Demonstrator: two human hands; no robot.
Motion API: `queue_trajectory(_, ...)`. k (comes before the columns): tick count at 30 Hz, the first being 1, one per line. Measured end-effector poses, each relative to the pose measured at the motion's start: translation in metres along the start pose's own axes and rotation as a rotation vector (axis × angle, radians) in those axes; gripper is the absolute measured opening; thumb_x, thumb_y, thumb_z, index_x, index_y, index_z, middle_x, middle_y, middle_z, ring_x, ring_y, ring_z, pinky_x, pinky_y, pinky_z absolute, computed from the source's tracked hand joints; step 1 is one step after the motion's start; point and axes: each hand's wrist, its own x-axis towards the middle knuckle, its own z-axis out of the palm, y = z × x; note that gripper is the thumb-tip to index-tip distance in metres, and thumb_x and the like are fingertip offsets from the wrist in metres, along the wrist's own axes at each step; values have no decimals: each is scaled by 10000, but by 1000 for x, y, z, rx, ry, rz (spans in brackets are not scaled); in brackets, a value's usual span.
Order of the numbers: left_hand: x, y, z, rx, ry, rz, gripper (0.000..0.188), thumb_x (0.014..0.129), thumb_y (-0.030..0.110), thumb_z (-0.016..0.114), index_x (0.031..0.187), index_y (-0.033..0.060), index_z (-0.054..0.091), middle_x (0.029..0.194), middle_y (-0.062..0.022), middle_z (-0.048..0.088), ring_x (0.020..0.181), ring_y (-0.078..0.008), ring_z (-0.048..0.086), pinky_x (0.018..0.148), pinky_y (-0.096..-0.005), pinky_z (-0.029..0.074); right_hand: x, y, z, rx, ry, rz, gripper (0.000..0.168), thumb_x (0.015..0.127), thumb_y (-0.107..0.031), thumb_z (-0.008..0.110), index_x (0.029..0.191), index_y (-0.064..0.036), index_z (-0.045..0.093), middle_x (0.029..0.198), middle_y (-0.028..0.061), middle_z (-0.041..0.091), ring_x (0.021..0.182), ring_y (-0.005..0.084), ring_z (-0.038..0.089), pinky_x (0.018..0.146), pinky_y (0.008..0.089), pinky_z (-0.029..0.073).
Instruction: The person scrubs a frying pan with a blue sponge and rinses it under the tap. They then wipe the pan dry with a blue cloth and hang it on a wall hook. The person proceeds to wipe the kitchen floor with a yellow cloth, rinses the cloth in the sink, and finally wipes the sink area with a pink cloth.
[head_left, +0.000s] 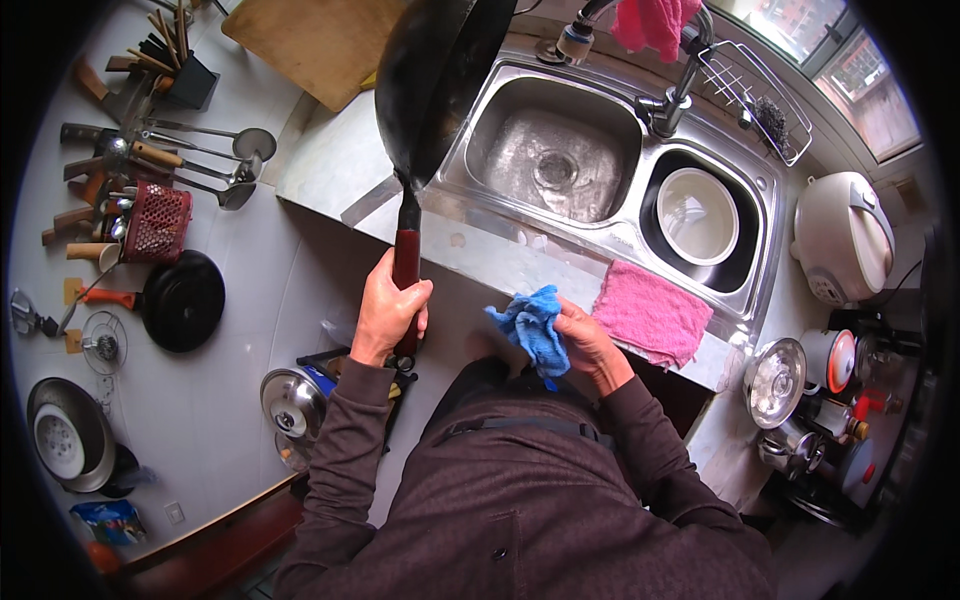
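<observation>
A large black wok is held up by its dark red handle, and my left hand is wrapped around that handle. The wok tilts on edge over the counter, left of the sink, and its rim crosses the view of the sink's left edge. My right hand grips a crumpled blue cloth in front of the counter edge, apart from the wok. Close to that hand, a folded pink towel hangs over the counter's front edge.
A steel double sink has a white bowl in its right basin. Behind it stands a faucet. A wooden cutting board leans at the back left. The rice cooker and several pots stand right. Utensils and pans hang left.
</observation>
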Motion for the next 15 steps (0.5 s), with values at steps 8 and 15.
queue_trajectory(8,-10,4,-7,37,32,46,202,847,12,591,999,25,458,654,-23,500,410,-100,490,368,-260,408,15,-4,13,-49,14,-25,354,923,-218,665,1209,-58,530,1263,136,576,1085,218,611,895,352,528)
queue_trajectory(15,-17,10,-6,29,31,53,208,849,11,589,1013,24,462,658,-20,504,415,-98,491,376,-260,413,28,-3,12,-10,5,-21,344,923,-211,665,1199,-56,529,1196,123,609,1024,209,642,864,338,552)
